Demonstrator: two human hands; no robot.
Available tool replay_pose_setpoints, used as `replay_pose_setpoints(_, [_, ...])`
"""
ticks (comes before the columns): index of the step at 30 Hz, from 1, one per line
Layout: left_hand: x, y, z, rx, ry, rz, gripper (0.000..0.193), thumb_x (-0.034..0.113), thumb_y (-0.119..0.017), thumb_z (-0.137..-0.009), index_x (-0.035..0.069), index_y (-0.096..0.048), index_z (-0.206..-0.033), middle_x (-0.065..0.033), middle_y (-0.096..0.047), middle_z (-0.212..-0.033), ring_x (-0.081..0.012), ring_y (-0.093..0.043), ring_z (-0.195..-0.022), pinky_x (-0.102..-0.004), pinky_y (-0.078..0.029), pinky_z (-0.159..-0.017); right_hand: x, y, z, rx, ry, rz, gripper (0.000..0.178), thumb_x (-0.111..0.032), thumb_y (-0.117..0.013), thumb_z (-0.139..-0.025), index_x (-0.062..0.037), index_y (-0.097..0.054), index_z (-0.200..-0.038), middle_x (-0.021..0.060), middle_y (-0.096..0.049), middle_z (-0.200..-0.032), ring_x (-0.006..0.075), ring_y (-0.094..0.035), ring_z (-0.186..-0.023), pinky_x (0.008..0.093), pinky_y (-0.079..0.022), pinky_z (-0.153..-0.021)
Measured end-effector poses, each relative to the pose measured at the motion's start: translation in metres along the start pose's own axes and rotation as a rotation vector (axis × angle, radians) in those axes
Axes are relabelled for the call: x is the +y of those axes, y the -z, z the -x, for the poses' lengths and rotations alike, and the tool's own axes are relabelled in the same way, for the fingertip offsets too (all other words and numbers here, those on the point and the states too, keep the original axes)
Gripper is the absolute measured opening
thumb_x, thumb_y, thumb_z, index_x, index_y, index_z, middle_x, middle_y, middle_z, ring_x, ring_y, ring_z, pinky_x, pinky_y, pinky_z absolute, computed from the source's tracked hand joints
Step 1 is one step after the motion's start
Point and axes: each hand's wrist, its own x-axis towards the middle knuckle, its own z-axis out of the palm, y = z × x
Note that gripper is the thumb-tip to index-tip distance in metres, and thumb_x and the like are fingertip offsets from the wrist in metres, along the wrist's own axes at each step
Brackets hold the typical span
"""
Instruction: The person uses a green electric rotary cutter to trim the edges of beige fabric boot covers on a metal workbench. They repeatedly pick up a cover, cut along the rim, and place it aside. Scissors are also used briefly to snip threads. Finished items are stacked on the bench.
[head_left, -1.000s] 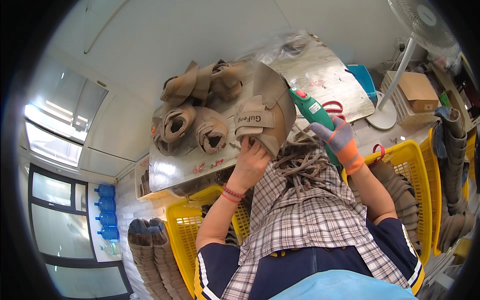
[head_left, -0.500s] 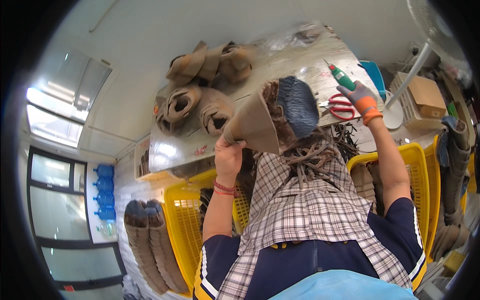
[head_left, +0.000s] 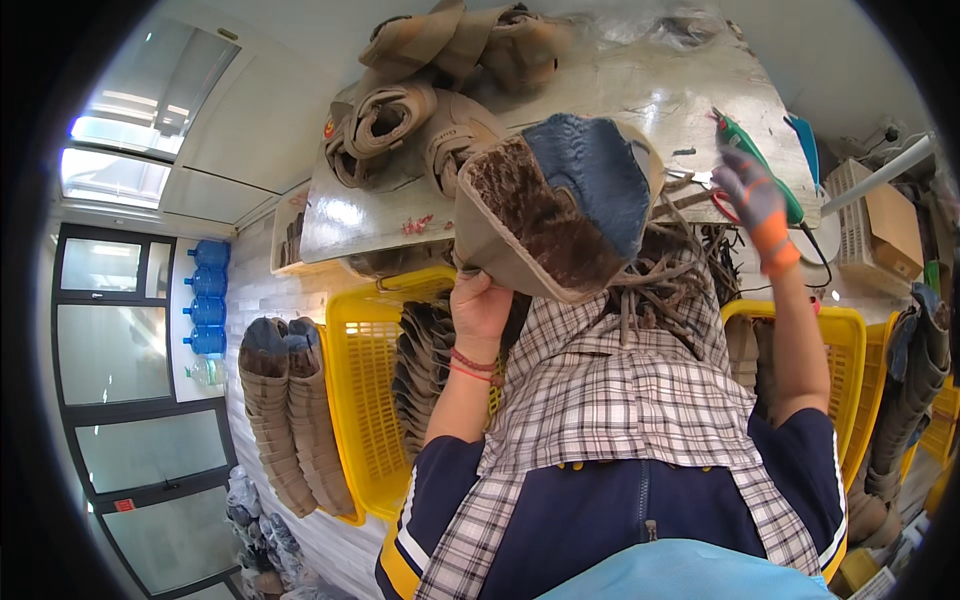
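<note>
My bare left hand point(head_left: 482, 303) grips the lower edge of a tan fabric piece point(head_left: 545, 215), held up over my lap. Its opening faces me, showing brown fur lining on one side and blue fleece on the other. My right hand point(head_left: 762, 208), in a grey and orange glove, is slightly blurred above the table's right side, its fingers stretched out with nothing seen in them. Right beside it lies a green corded hand tool point(head_left: 765, 165) with a slim metal tip. Red-handled scissors point(head_left: 722, 205) are mostly hidden behind the glove.
Brown fabric strips point(head_left: 660, 285) are heaped on my checked apron. Rolled tan pieces point(head_left: 390, 120) crowd the left of the table point(head_left: 345, 215). Yellow baskets point(head_left: 375, 340) holding stacked pieces stand on both sides of me. More stacks point(head_left: 275, 420) stand at left.
The fabric piece has been turned, so more of its lining faces me. My right hand has come off the green tool's rear end to its near side. The whole view has shifted.
</note>
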Motion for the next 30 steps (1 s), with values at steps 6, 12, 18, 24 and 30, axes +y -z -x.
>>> replay_pose_setpoints(6, [-0.031,-0.004,0.014,-0.017,0.083,-0.082,0.069,0.004,-0.071,-0.072,0.006,-0.044,-0.136,-0.0131,-0.051,-0.134,-0.0396,-0.043,-0.127,-0.0531,-0.031,-0.11,-0.092,-0.058,0.074,-0.038,-0.141,-0.802,0.041,-0.014,-0.074,-0.081,0.0011,-0.06,-0.116,0.0087,-0.065,-0.113,0.0144,-0.059,-0.101,0.0285,-0.047,-0.087])
replay_pose_setpoints(12, [-0.029,-0.02,0.025,-0.103,0.203,0.158,0.05,0.039,-0.057,-0.088,0.006,-0.048,-0.124,-0.0098,-0.056,-0.115,-0.0339,-0.048,-0.107,-0.0531,-0.031,-0.107,-0.101,-0.062,0.08,0.155,-0.19,-0.851,0.022,-0.004,-0.065,-0.085,0.0021,-0.066,-0.106,0.0064,-0.07,-0.098,0.0113,-0.064,-0.084,0.0252,-0.05,-0.077])
replay_pose_setpoints(18, [-0.042,-0.005,0.061,-0.137,0.109,-0.262,0.041,0.037,-0.053,-0.095,-0.002,-0.064,-0.095,-0.0059,-0.066,-0.081,-0.0198,-0.059,-0.072,-0.0434,-0.04,-0.1,-0.058,-0.079,0.069,-0.097,-0.587,-1.318,0.019,0.0,-0.063,-0.084,0.0034,-0.064,-0.102,0.0082,-0.069,-0.096,0.0148,-0.066,-0.083,0.0254,-0.053,-0.075])
replay_pose_setpoints(24, [-0.006,-0.111,0.052,-0.352,0.099,-1.206,0.028,0.017,-0.072,-0.08,-0.006,-0.065,-0.095,-0.0145,-0.068,-0.091,-0.0246,-0.064,-0.083,-0.0331,-0.05,-0.077,-0.011,-0.097,0.104,-0.16,-0.284,-0.914,0.024,-0.012,-0.053,-0.091,0.0006,-0.06,-0.11,0.0075,-0.067,-0.102,0.0154,-0.064,-0.087,0.0272,-0.051,-0.079])
replay_pose_setpoints(30, [-0.045,-0.14,0.027,-0.97,-0.413,-1.988,0.019,0.008,-0.066,-0.064,0.006,-0.048,-0.063,-0.0057,-0.047,-0.061,-0.0216,-0.049,-0.062,-0.0324,-0.04,-0.061,-0.013,-0.041,0.127,-0.167,-0.682,-1.266,0.05,-0.042,-0.044,-0.099,0.0002,-0.053,-0.123,0.0127,-0.063,-0.113,0.02,-0.063,-0.095,0.0325,-0.05,-0.084])
